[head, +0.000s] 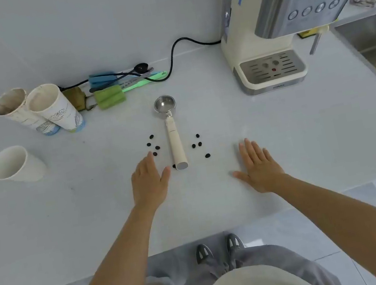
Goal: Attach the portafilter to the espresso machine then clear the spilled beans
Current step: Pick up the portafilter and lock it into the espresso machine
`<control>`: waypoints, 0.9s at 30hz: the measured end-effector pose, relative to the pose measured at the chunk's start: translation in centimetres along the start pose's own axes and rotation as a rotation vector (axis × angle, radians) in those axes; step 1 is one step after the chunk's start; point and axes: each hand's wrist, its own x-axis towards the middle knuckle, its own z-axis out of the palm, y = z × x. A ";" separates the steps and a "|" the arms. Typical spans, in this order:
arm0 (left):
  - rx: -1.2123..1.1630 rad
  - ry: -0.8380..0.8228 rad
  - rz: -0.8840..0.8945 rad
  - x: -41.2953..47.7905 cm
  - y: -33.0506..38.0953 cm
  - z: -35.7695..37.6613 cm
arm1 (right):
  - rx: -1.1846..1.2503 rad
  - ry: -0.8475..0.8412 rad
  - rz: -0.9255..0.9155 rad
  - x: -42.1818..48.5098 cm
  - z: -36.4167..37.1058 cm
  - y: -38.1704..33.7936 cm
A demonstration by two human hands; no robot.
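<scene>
Both hands lie open and empty on the desk (308, 146): the left hand (149, 180) just beside the handle of the portafilter (173, 132), the right hand (259, 167) further apart. The beans (200, 144) are scattered between them (nothing attached yet). Next, I think, one hand must grip the handle and carry it to the espresso machine (286, 19).

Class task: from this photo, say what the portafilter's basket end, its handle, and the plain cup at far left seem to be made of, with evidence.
Basket end: looks like polished metal, from its silvery bowl with bright reflections.
Handle: probably matte cream plastic; even colour, no shine.
Plain cup: likely paper, matte white with a thin rim, though plastic cannot be ruled out.
</scene>
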 end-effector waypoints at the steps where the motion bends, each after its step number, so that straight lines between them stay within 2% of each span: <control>1: 0.008 0.011 0.002 0.4 0.4 0.1 | 0.007 -0.003 0.004 0.1 0.3 0.1; 5: -0.013 -0.033 -0.008 2.4 2.7 0.2 | 0.014 -0.024 0.015 0.5 1.3 0.2; 10: -0.209 -0.117 -0.138 4.9 4.8 0.7 | 0.026 -0.008 -0.010 1.1 1.8 0.4; 17: -0.224 -0.156 -0.233 6.6 6.2 1.4 | 0.013 -0.024 -0.026 1.2 1.6 0.5; 22: -0.396 -0.185 -0.380 7.3 7.3 1.0 | 0.007 -0.038 -0.046 1.4 1.7 0.8; 24: -0.508 -0.183 -0.432 7.6 7.3 0.3 | 0.012 -0.056 -0.029 1.4 1.6 0.8; 27: -0.712 -0.264 -0.484 7.7 6.9 -1.0 | 0.008 -0.068 -0.028 1.4 1.5 0.8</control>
